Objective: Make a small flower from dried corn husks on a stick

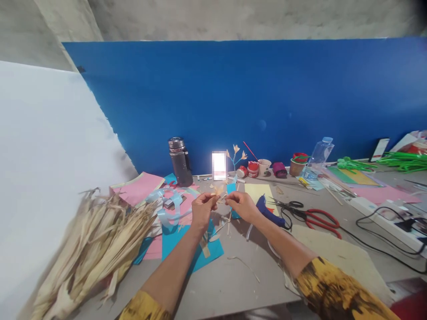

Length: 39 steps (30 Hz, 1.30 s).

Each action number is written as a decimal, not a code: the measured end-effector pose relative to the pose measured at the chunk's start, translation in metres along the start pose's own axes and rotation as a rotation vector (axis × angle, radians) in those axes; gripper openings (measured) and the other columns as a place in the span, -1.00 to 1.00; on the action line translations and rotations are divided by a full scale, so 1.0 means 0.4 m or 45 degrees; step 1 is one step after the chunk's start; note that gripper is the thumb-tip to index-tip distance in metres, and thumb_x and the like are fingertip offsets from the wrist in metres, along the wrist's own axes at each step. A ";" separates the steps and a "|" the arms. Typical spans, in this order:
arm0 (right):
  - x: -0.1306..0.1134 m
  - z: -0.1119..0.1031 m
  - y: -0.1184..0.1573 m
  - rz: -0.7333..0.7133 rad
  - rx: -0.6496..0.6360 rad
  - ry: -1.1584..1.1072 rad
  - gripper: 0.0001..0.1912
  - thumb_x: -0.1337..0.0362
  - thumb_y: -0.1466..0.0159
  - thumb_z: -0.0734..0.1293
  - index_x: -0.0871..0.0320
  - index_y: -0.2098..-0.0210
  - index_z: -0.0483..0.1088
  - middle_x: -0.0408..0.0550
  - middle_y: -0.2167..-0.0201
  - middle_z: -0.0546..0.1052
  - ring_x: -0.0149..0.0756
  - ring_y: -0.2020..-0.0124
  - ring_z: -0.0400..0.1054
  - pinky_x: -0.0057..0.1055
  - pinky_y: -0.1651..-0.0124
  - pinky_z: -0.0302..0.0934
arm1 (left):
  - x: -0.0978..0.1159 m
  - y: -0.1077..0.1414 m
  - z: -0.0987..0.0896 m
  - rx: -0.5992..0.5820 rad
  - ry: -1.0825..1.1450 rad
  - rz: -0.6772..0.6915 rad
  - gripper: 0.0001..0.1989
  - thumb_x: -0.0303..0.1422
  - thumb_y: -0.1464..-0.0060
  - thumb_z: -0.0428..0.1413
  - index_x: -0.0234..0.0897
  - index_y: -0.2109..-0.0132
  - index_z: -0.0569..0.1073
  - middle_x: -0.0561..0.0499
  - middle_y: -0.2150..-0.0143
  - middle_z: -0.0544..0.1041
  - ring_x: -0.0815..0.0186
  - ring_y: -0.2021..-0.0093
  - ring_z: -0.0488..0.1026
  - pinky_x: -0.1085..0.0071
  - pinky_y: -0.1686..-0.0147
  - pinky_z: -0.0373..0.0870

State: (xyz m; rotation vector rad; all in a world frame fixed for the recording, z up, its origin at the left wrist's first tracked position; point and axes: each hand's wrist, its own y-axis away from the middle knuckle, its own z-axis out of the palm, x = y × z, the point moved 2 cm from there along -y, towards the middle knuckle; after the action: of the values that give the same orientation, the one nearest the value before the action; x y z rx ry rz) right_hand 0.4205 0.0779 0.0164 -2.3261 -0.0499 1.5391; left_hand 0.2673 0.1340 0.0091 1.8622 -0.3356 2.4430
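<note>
Over the middle of the table, my left hand (pixel 203 210) pinches a small pale orange husk flower (pixel 218 190) by its base. My right hand (pixel 243 206) is close beside it on the right, fingers pressed together; whatever is between those fingertips is too small to make out. Below the hands lie blue paper (pixel 173 242) and scraps of dried husk (pixel 204 249). Behind them stands a finished-looking spray of similar husk flowers (pixel 236 150) on a blue stem. A blue glue gun (pixel 271 214) lies just right of my right hand.
Dried corn husks (pixel 100 249) are heaped at the left, near a dark thermos (pixel 180 162). On the right lie red-handled scissors (pixel 322 218), a white power strip (pixel 383 222) with black cables, and a plastic bottle (pixel 318 160). A blue board (pixel 247 98) stands behind.
</note>
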 end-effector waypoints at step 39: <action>-0.044 -0.013 0.009 -0.048 0.043 -0.205 -0.87 0.30 -0.09 0.31 0.16 0.54 0.47 -0.19 0.59 0.43 -0.40 0.51 0.20 -0.47 0.43 0.08 | 0.024 0.024 0.025 -0.328 -0.086 -0.009 -0.76 -0.31 0.27 0.40 -0.30 0.44 0.53 0.10 0.55 0.46 0.45 0.57 0.33 0.49 0.50 0.27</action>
State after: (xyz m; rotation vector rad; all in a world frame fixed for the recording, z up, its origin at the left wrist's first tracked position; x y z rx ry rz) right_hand 0.4174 0.0694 0.0325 -2.1589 -0.1059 1.6920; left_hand 0.2725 0.1218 0.0196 1.8335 -0.6133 2.2113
